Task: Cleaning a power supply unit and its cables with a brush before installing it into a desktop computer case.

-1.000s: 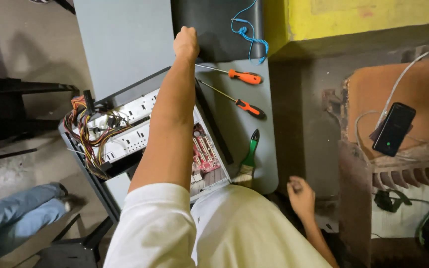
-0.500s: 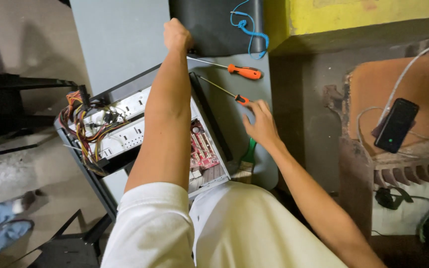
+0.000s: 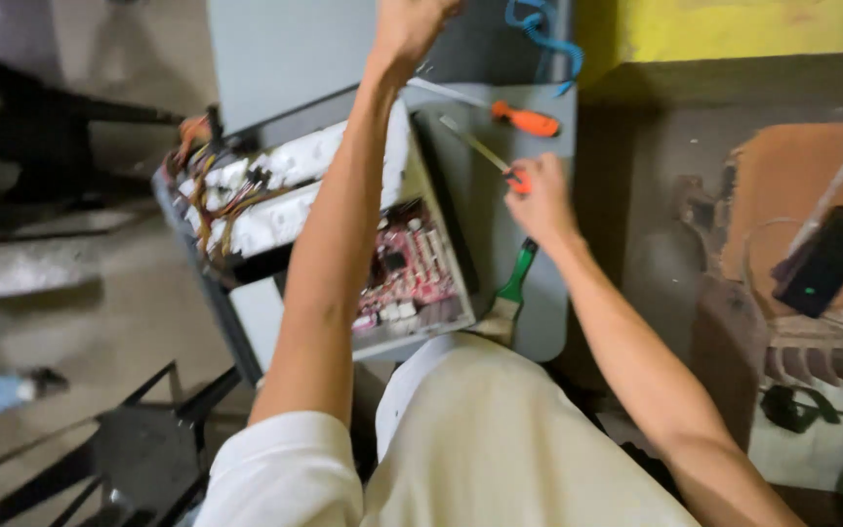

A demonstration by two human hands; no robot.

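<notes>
A person's right hand (image 3: pixel 539 200) closes around the orange handle of a screwdriver (image 3: pixel 488 156) on a grey panel (image 3: pixel 539 293).

The screwdriver's metal shaft points up and away from the grip toward a second orange-handled screwdriver (image 3: pixel 524 119) lying just beyond. Below the grip rests a green-handled brush (image 3: pixel 514 283). Beside it sits an open computer case (image 3: pixel 324 234) with a red circuit board (image 3: pixel 407 268) and bundled wires. The left hand (image 3: pixel 412 24) reaches far above, fingers curled near the frame's top edge; I cannot tell whether it holds anything.
</notes>
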